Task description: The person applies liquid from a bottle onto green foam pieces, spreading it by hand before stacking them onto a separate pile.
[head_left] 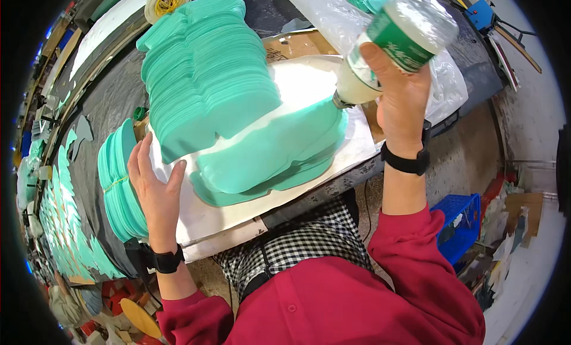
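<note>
My right hand [399, 86] grips a plastic bottle [360, 77] with a white and green label, tilted so its narrow neck points down and to the left. The nozzle is at the far right end of a few flat green sole-shaped sheets [267, 146], which lie on white paper; I cannot tell if it touches them. My left hand [156, 181] has its fingers apart and holds nothing. It rests between a tied bundle of green sheets [119, 178] and the loose ones. Beyond them a large, fanned stack of green sole shapes [205, 77] leans across the paper.
A crumpled clear plastic bag [449, 86] covers the table's right side. At the back stands a roll of yellow cord [169, 3]. Green scraps [68, 226] lie along the left side. On the floor at the right sits a blue plastic crate [459, 223].
</note>
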`<action>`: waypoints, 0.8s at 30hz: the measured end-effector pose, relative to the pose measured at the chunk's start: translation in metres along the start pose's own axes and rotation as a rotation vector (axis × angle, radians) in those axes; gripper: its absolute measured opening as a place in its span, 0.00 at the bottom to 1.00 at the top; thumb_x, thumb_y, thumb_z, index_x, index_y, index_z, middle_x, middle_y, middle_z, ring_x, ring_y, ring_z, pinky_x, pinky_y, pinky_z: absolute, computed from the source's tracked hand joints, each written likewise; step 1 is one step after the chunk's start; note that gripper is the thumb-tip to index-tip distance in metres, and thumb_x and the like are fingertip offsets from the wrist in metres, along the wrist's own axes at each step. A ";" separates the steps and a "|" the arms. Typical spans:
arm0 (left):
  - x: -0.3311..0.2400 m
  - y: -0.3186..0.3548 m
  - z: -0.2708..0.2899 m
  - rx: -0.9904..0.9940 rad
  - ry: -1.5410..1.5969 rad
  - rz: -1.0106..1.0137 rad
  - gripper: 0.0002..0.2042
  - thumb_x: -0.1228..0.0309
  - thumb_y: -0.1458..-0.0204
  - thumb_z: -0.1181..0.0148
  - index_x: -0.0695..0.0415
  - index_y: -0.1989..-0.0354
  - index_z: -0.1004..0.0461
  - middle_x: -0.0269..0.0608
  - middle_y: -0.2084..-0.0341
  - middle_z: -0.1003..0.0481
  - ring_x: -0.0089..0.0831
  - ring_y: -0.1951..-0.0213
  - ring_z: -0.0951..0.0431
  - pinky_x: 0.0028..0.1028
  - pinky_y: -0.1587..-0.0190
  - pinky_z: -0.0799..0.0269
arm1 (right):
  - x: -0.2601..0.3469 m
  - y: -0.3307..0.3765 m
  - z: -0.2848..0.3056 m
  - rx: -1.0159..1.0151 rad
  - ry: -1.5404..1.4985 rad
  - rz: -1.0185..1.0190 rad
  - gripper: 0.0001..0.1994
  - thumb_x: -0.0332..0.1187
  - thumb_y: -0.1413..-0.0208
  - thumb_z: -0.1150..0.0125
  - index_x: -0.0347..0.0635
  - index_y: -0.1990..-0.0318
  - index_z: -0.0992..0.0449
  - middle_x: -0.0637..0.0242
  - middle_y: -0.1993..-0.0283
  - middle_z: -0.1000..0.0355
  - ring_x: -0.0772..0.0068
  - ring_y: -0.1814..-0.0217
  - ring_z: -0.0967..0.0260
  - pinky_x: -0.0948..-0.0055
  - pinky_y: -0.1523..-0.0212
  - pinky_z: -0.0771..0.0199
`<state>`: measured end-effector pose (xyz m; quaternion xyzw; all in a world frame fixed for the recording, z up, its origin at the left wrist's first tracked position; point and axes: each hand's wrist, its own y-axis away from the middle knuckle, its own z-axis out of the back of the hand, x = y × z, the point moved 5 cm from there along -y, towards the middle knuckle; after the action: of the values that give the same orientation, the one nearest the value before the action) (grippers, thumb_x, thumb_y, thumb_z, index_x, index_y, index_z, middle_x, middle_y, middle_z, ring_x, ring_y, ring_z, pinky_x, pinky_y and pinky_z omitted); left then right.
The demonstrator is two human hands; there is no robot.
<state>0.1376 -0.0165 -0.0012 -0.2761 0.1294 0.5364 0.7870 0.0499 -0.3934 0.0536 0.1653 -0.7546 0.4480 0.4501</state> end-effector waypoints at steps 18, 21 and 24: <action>0.053 0.014 -0.001 0.133 0.080 -0.084 0.36 0.67 0.53 0.35 0.58 0.33 0.42 0.57 0.37 0.41 0.51 0.36 0.40 0.44 0.35 0.45 | 0.023 0.113 -0.202 0.471 -0.238 -0.179 0.39 0.36 0.57 0.20 0.41 0.38 0.37 0.59 0.47 0.26 0.68 0.45 0.27 0.69 0.46 0.27; 0.054 0.004 -0.008 0.154 0.243 -0.051 0.43 0.60 0.55 0.31 0.61 0.31 0.46 0.61 0.34 0.44 0.52 0.34 0.43 0.46 0.33 0.48 | 0.031 0.105 -0.189 0.454 -0.103 -0.088 0.40 0.36 0.59 0.19 0.41 0.38 0.37 0.58 0.47 0.26 0.65 0.45 0.26 0.68 0.46 0.26; 0.055 0.000 -0.020 0.196 0.404 -0.046 0.50 0.54 0.57 0.28 0.63 0.29 0.51 0.64 0.32 0.48 0.53 0.32 0.46 0.49 0.32 0.52 | 0.037 0.097 -0.169 0.393 -0.114 -0.014 0.40 0.35 0.60 0.19 0.41 0.39 0.37 0.58 0.47 0.26 0.60 0.45 0.25 0.67 0.47 0.26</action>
<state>0.1608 0.0142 -0.0453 -0.3029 0.3295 0.4368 0.7803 0.0567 -0.1957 0.0656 0.2803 -0.6758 0.5733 0.3688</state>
